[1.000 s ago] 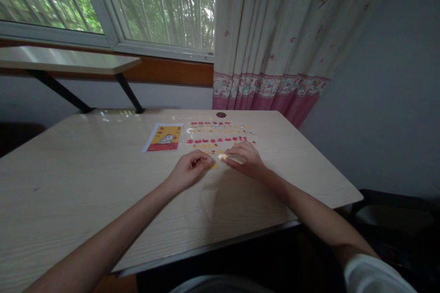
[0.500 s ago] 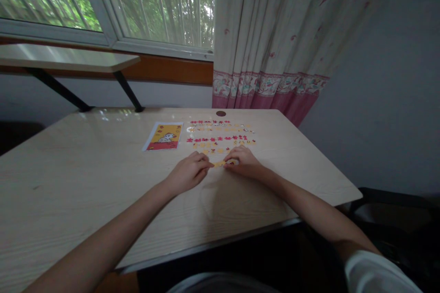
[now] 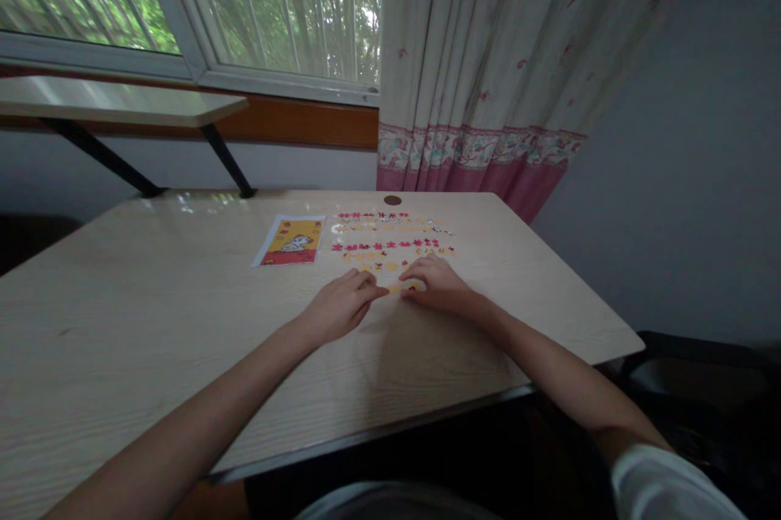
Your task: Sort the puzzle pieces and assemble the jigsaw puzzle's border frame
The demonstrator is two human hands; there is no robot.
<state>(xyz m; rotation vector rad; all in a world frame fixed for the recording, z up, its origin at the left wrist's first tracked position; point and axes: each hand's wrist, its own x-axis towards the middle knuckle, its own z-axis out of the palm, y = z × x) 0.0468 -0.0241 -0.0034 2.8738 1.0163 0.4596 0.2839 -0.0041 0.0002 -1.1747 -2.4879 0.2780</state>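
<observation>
While my right hand (image 3: 438, 286) spreads thumb and fingers and I cannot tell whether my left hand (image 3: 342, 305) pinches anything, a careless fingertip could skew the yellow pieces (image 3: 394, 289) between them, nearer the front edge of the worktop (image 3: 152, 316) than the red pieces (image 3: 391, 245).

You have two hands, one left hand (image 3: 342, 307) and one right hand (image 3: 442, 288), one worktop (image 3: 152, 333), one printed picture (image 3: 291, 242), one round brown disc (image 3: 392, 200), one curtain (image 3: 488, 40), and one shelf (image 3: 122, 101). Your small pieces (image 3: 377, 246) include two mostly red rows, individually too tiny to count.
</observation>
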